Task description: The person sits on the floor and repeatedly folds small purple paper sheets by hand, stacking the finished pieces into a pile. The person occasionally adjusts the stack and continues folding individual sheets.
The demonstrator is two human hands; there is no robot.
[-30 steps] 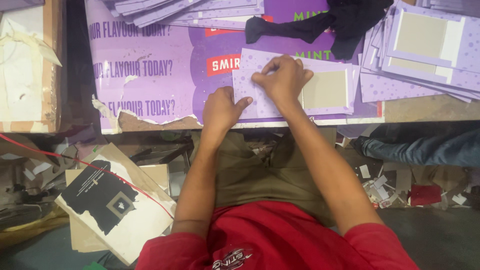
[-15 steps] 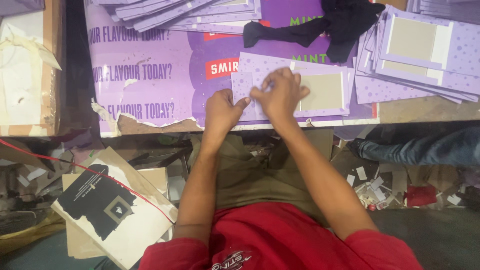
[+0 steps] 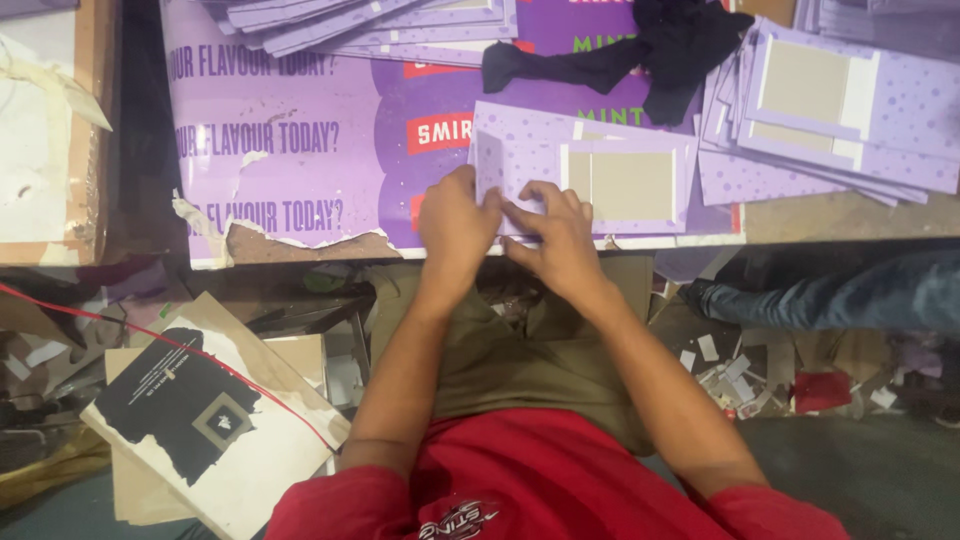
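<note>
Fingers of left hand [image 3: 455, 222] curled, pressing down on near-left corner of the lilac card blank [image 3: 580, 170]; right hand [image 3: 560, 235] fingers spread a bit, tips flat on same edge, hands touching each other. Blank lies flat on purple printed sheet [image 3: 290, 130], grey board panel w/ white strips on its right half. Black cloth [image 3: 660, 50] just beyond blank. Stack of same blanks [image 3: 840, 100] to blank's right, another fanned stack [image 3: 360, 25] beyond-left.
</note>
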